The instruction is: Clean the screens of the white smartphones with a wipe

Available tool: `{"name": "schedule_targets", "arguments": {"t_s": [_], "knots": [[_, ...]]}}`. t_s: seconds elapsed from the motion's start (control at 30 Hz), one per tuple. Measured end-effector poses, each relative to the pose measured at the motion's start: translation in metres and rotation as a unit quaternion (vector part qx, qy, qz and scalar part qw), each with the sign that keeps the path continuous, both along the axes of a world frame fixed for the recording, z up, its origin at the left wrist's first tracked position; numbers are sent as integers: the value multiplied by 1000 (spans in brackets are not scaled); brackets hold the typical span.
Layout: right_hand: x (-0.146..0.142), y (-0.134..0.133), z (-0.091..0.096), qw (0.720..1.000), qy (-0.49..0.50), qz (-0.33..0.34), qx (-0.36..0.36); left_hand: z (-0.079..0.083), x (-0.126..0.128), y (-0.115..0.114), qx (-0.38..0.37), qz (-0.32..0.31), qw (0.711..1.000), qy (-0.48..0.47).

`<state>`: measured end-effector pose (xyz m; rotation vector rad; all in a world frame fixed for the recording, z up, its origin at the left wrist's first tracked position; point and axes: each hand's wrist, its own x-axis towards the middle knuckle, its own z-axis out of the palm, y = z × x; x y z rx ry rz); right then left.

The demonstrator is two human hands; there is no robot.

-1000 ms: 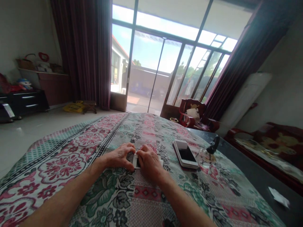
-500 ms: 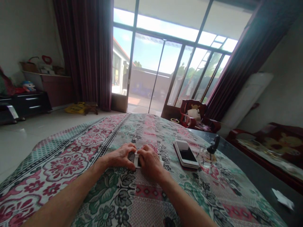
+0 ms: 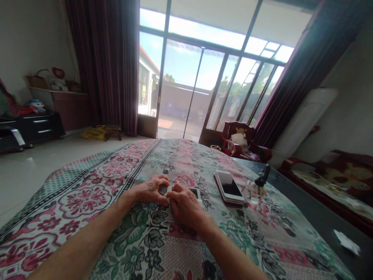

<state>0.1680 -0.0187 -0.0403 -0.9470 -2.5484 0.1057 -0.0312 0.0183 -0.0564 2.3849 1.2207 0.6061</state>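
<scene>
A white phone (image 3: 195, 191) with a dark screen lies on the patterned tablecloth, mostly covered by my hands. At its left end is my left hand (image 3: 154, 189), with the thumb near one corner and curved fingers by the other, holding that end. My right hand (image 3: 184, 201) lies across the phone, its fingers bent and pressed together over the left part. Whether something thin is under those fingertips is hidden. To the right lies a stack of white devices (image 3: 229, 187), the top one with a black screen.
The floral tablecloth (image 3: 128, 241) covers the table. Right of the stack stands a clear glass container (image 3: 256, 193) with a black object (image 3: 263, 175) at it. White paper (image 3: 346, 242) lies on a dark surface at right. Beyond are a wooden chair (image 3: 237, 136) and glass doors (image 3: 183, 89).
My right hand has shifted slightly toward me over the phone, so more of the screen shows on its far right side. My left hand stays at the phone's left end.
</scene>
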Motion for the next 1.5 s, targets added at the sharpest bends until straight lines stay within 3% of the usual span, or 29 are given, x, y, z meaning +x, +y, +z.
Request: {"name": "schedule_targets", "arguments": {"t_s": [0.33,0.6,0.97,1.2,1.5], "knots": [[4,17,-11,994,36,-103,0,6,-3,2,-44,-20,999,4],[3,20,-5,997,-1,-82,-3,6,-3,4,-38,-24,999,10],[-3,8,-2,999,35,1,-14,4,-5,4,-39,-26,999,14],[2,8,-2,998,46,-4,-51,0,-8,7,-32,-34,999,12],[3,6,-1,998,53,12,-28,4,-3,-2,-48,-8,998,31]]}}
